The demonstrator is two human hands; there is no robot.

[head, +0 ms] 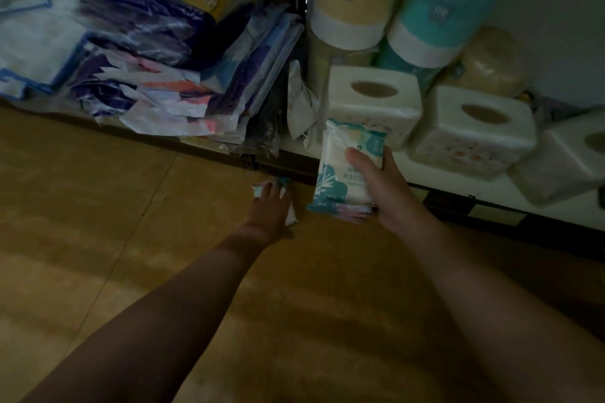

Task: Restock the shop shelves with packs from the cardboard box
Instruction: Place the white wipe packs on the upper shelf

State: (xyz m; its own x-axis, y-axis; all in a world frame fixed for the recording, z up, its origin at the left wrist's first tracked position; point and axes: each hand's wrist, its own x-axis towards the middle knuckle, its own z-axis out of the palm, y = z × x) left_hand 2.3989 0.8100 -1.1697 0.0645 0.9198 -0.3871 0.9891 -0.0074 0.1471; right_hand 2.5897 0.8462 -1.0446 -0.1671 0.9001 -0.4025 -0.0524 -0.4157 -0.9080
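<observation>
right hand: the right hand (pixel 386 190) holds a teal and white pack (pixel 337 173) up over the front edge of the shelf (pixel 458 188).
right fingers: the thumb (pixel 358 157) lies across the pack's front face, near its upper right corner. the other fingers are curled behind its right side, mostly hidden.
pack in the grip: it stands roughly upright and tilts a little. its top is just in front of the nearest tissue cube (pixel 373 101) and its bottom hangs below the shelf edge.
left hand: the left hand (pixel 270 206) reaches down to the floor (pixel 131 239), palm down on a small pack (pixel 290 216).
left fingers: they are draped over the small pack with the tips at its far edge. the picture is too dark and blurred to tell whether they grip it or only rest on it.
small pack: it lies on the floor just before the shelf base, white showing on both sides of the hand.
shelf: paper rolls (pixel 350 0) stand behind the cubes, and a stack of flat packs (pixel 163 75) fills the left bay.
</observation>
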